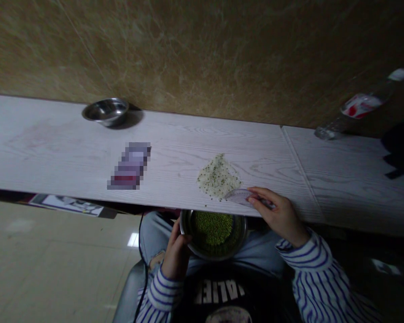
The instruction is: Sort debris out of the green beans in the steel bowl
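My left hand grips the rim of a steel bowl held below the table's near edge, over my lap. The bowl holds green beans. My right hand pinches a small clear plastic protractor that lies flat on the table, at the near right side of a pile of pale grains mixed with green beans. The protractor's edge touches the pile, right above the bowl.
An empty steel bowl stands at the table's far left. A blurred flat card lies mid-table. A plastic bottle lies at the far right, beside a dark object. Behind the table is a marbled wall.
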`<state>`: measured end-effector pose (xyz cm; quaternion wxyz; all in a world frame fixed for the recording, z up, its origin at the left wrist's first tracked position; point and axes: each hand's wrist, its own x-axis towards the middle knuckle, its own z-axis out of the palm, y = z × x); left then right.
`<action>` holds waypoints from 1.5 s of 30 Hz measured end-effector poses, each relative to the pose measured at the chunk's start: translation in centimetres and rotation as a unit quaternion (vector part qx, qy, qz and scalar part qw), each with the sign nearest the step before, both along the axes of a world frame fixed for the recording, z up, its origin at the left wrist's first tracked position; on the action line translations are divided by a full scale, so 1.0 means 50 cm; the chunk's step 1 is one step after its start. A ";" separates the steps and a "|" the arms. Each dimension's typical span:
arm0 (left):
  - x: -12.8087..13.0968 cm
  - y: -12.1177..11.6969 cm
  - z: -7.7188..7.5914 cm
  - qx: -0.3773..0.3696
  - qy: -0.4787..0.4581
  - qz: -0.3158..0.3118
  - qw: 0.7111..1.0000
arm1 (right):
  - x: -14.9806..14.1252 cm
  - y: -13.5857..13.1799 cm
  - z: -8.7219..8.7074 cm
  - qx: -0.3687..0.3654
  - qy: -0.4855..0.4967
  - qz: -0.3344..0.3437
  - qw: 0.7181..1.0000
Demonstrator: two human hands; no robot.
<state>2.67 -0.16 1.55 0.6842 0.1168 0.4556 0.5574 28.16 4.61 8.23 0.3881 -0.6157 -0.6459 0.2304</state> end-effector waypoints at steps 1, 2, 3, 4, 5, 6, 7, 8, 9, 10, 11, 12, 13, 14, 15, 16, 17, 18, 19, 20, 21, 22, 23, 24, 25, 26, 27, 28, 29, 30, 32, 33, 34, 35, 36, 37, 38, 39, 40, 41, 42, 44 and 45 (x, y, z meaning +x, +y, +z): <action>0.000 0.000 0.000 -0.001 -0.001 0.000 1.000 | -0.001 0.001 -0.002 0.002 0.000 0.001 1.000; 0.000 -0.001 0.000 -0.003 -0.003 -0.001 1.000 | -0.003 0.003 -0.003 0.004 0.000 0.003 1.000; 0.000 -0.001 0.000 -0.005 -0.004 -0.002 1.000 | -0.005 0.004 -0.004 0.007 0.000 0.004 1.000; 0.000 -0.002 0.000 -0.008 -0.006 -0.003 1.000 | -0.007 0.005 -0.005 0.008 -0.001 0.006 1.000; -0.001 -0.002 0.000 -0.009 -0.007 -0.004 1.000 | -0.009 0.005 -0.005 0.008 -0.003 0.009 1.000; -0.001 -0.002 0.000 -0.010 -0.007 -0.006 1.000 | -0.011 0.005 -0.004 0.007 -0.006 0.013 1.000; -0.002 -0.002 -0.001 -0.011 -0.007 -0.007 1.000 | -0.012 0.005 -0.004 0.005 -0.009 0.017 1.000; -0.003 -0.002 -0.001 -0.014 -0.007 -0.008 1.000 | -0.013 0.004 -0.002 0.005 -0.011 0.019 1.000; -0.003 -0.002 -0.001 -0.017 -0.007 -0.007 1.000 | -0.014 0.003 -0.001 0.006 -0.011 0.020 1.000; -0.003 -0.002 -0.002 -0.020 -0.007 -0.005 1.000 | -0.014 0.003 0.000 0.008 -0.010 0.019 1.000; -0.004 -0.002 -0.003 -0.022 -0.008 -0.002 1.000 | -0.015 0.003 0.000 0.010 -0.007 0.016 1.000; -0.004 -0.002 -0.003 -0.021 -0.008 -0.001 1.000 | -0.015 0.004 0.001 0.011 -0.003 0.014 1.000; -0.004 -0.002 -0.004 -0.018 -0.007 -0.001 1.000 | -0.015 0.005 0.001 0.010 0.000 0.011 1.000; -0.004 -0.003 -0.005 -0.016 -0.004 -0.003 1.000 | -0.015 0.006 0.000 0.009 0.002 0.011 1.000; -0.004 -0.003 -0.006 -0.016 -0.001 -0.005 1.000 | -0.015 0.007 0.000 0.008 0.004 0.010 1.000; -0.004 -0.003 -0.006 -0.016 0.001 -0.005 1.000 | -0.015 0.008 0.000 0.007 0.005 0.011 1.000; -0.004 -0.003 -0.007 -0.017 0.003 -0.004 1.000 | -0.015 0.008 0.000 0.007 0.005 0.011 1.000; -0.003 -0.003 -0.007 -0.019 0.003 -0.001 1.000 | -0.015 0.008 0.001 0.007 0.004 0.012 1.000; -0.003 -0.003 -0.006 -0.020 0.002 0.003 1.000 | -0.015 0.008 0.002 0.006 0.004 0.014 1.000; -0.003 -0.003 -0.006 -0.019 0.002 0.006 1.000 | -0.015 0.007 0.003 0.005 0.003 0.016 1.000; -0.002 -0.003 -0.005 -0.018 0.003 0.007 1.000 | -0.015 0.007 0.004 0.003 0.002 0.017 1.000; -0.002 -0.003 -0.004 -0.018 0.006 0.005 1.000 | -0.015 0.006 0.005 0.003 0.002 0.018 1.000; -0.002 -0.002 -0.003 -0.018 0.008 0.000 1.000 | -0.015 0.006 0.005 0.003 0.004 0.017 1.000; -0.002 -0.002 -0.001 -0.018 0.009 -0.004 1.000 | -0.015 0.006 0.005 0.004 0.005 0.016 1.000; -0.002 -0.002 0.000 -0.018 0.009 -0.007 1.000 | -0.015 0.006 0.004 0.005 0.007 0.015 1.000; -0.002 -0.001 0.001 -0.018 0.006 -0.009 1.000 | -0.015 0.006 0.004 0.007 0.007 0.014 1.000; -0.002 -0.001 0.001 -0.020 0.004 -0.009 1.000 | -0.015 0.007 0.003 0.007 0.007 0.013 1.000; -0.002 -0.001 0.001 -0.020 0.001 -0.007 1.000 | -0.015 0.007 0.002 0.007 0.006 0.014 1.000; -0.002 -0.001 0.000 -0.020 -0.002 -0.007 1.000 | -0.016 0.007 0.001 0.006 0.003 0.016 1.000; -0.003 -0.002 -0.001 -0.020 -0.003 -0.007 1.000 | -0.016 0.007 0.001 0.005 0.001 0.018 1.000; -0.004 -0.002 -0.004 -0.017 -0.002 -0.010 1.000 | -0.016 0.005 0.001 0.002 -0.003 0.023 1.000; -0.004 -0.002 -0.006 -0.014 -0.001 -0.010 1.000 | -0.016 0.004 0.001 0.001 -0.004 0.024 1.000; -0.004 -0.002 -0.008 -0.011 0.001 -0.010 1.000 | -0.016 0.002 0.001 0.001 -0.005 0.024 1.000; -0.005 -0.002 -0.010 -0.008 0.002 -0.010 1.000 | -0.015 0.001 0.001 0.001 -0.005 0.024 1.000; -0.005 -0.002 -0.010 -0.005 0.002 -0.009 1.000 | -0.015 -0.001 0.001 0.002 -0.006 0.024 1.000; -0.004 -0.002 -0.011 -0.005 0.001 -0.010 1.000 | -0.015 -0.002 0.001 0.003 -0.008 0.023 1.000; -0.004 -0.002 -0.010 -0.006 0.001 -0.010 1.000 | -0.016 -0.002 0.000 0.004 -0.009 0.024 1.000; -0.004 -0.002 -0.009 -0.009 0.001 -0.010 1.000 | -0.017 -0.003 -0.001 0.004 -0.010 0.025 1.000; -0.003 -0.002 -0.008 -0.013 0.003 -0.009 1.000 | -0.019 -0.003 -0.002 0.002 -0.012 0.027 1.000; -0.003 -0.002 -0.007 -0.017 0.006 -0.008 1.000 | -0.021 -0.003 -0.003 0.002 -0.013 0.028 1.000; -0.003 -0.003 -0.005 -0.020 0.010 -0.008 1.000 | -0.023 -0.003 -0.005 0.000 -0.013 0.030 0.999; -0.002 -0.002 -0.003 -0.019 0.016 -0.007 1.000 | -0.029 -0.003 -0.008 -0.001 -0.012 0.036 0.999; -0.002 -0.002 -0.002 -0.016 0.019 -0.007 1.000 | -0.032 -0.002 -0.010 0.000 -0.010 0.038 0.999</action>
